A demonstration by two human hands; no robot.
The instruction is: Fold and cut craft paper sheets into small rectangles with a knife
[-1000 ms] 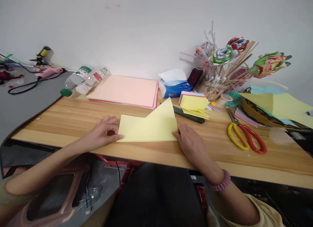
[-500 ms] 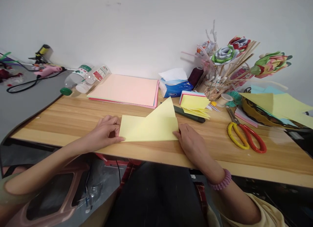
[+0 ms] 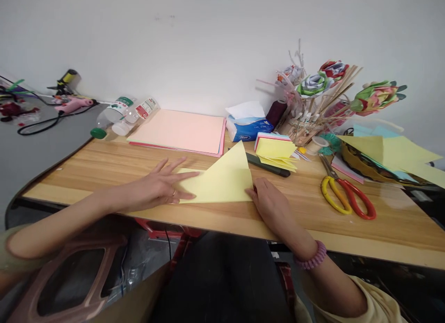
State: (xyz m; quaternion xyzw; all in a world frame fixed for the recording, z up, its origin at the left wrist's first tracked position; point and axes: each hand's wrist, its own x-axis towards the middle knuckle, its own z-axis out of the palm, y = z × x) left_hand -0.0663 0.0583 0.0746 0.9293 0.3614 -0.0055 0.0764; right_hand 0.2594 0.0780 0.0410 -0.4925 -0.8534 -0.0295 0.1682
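Note:
A pale yellow sheet of paper (image 3: pixel 225 184), folded over on itself, lies near the front edge of the wooden table. One pointed flap rises from its upper right. My left hand (image 3: pixel 162 186) rests on the paper's left end, fingers spread and stretched out, covering that corner. At the opposite end my right hand (image 3: pixel 269 198) pinches the lower right edge between thumb and curled fingers. Behind the flap lies a dark green flat tool (image 3: pixel 269 166), partly hidden by a pad of yellow paper slips (image 3: pixel 276 149).
Scissors (image 3: pixel 347 195) with red and yellow handles lie to the right. A stack of coloured paper (image 3: pixel 181 130), a blue tissue pack (image 3: pixel 248 126) and plastic bottles (image 3: pixel 114 112) stand behind. Paper flowers (image 3: pixel 316 84) and a basket (image 3: pixel 368 165) fill the back right; a pink glue gun (image 3: pixel 74 105) lies left.
My left hand has let go of the paper's left edge and spread its fingers over the left end. My right hand keeps its pinch on the right edge.

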